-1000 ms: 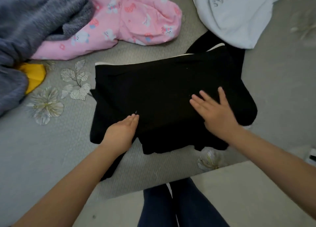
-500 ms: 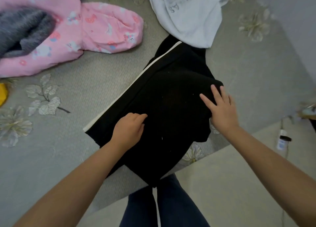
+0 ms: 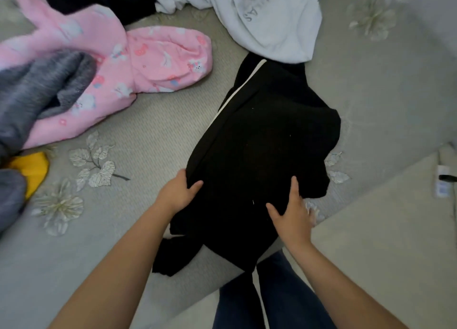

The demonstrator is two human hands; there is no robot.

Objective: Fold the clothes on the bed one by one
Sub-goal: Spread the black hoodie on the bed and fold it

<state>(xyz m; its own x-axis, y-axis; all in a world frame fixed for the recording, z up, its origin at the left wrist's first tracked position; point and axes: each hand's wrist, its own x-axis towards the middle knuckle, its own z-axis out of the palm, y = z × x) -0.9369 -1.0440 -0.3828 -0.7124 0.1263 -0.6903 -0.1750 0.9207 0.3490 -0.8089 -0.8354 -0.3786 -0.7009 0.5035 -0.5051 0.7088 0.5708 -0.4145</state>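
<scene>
1. Hands bracket the black garment [image 3: 262, 155] near the bed [image 3: 138, 140] edge: left hand [image 3: 178, 192] pinches its near-left fold, likely to lift it; right hand [image 3: 291, 212] lies open and flat, pinning cloth.
2. Its long axis runs from the person toward the far white sweatshirt [image 3: 269, 19], white stripe along the left.
</scene>
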